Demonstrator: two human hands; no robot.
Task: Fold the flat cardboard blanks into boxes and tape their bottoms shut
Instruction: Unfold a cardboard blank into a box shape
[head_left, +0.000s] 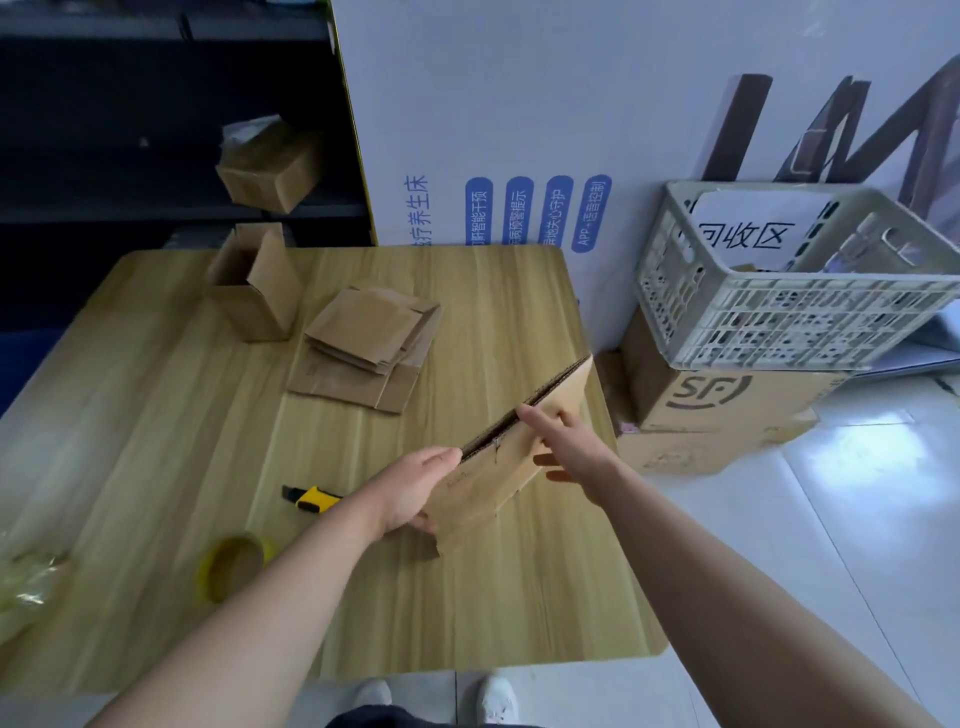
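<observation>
A flat brown cardboard blank (493, 470) stands on edge, tilted, above the right side of the wooden table (156, 441). My left hand (415, 491) grips its lower left end from behind. My right hand (563, 439) holds its upper edge, fingers pressed over the top. A stack of flat blanks (366, 345) lies at the table's middle back. One folded box (254, 286) stands upright with its top flaps open at the back left. A roll of yellow tape (234, 566) lies near the front left.
A yellow utility knife (311, 499) lies just left of my left forearm. Crumpled clear plastic (26, 587) sits at the left edge. Right of the table, a grey plastic crate (779, 322) rests on a printed carton (727, 405). Another box (270, 169) sits on a dark shelf behind.
</observation>
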